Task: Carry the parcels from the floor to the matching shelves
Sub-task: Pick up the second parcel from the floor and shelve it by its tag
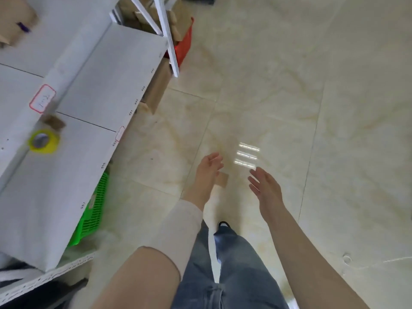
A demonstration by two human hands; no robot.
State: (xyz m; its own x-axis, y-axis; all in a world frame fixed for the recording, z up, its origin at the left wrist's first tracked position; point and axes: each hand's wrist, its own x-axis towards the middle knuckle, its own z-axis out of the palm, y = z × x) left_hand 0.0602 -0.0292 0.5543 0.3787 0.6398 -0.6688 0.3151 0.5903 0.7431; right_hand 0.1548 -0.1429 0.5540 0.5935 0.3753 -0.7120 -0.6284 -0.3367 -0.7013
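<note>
A small brown cardboard parcel [222,179] lies on the glossy tiled floor, partly hidden behind my left hand [208,169]. That hand is open and hovers just left of the parcel, without gripping it. My right hand [266,186] is open too, fingers spread, a short way to the right of the parcel. White shelves [107,81] with number labels along their front edge run down the left. More brown parcels stand under the shelf [157,88] and in a red crate [184,44].
A green plastic basket [93,210] sits under the near shelf. A yellow tape roll [43,141] and a small brown box [54,122] rest on the shelf top. My jeans-clad legs and a dark shoe [224,225] are below the hands. Open tiled floor stretches to the right.
</note>
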